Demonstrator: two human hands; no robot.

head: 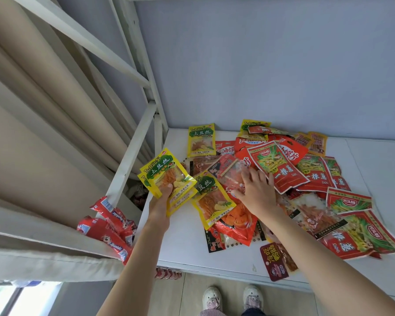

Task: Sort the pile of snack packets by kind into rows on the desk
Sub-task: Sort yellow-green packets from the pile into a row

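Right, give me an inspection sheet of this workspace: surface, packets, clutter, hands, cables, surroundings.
Surface: white desk, bare at its left, no rows laid yet.
Job's things: mixed pile of red, yellow and clear packets; one yellow packet lies apart at the back.
Clutter: red wrappers on the ledge left of the desk.
Hands: left hand holds yellow packets; right hand lies flat on the pile.
Cables: nothing seen.
Surroundings: white frame, beige curtain, blue wall.
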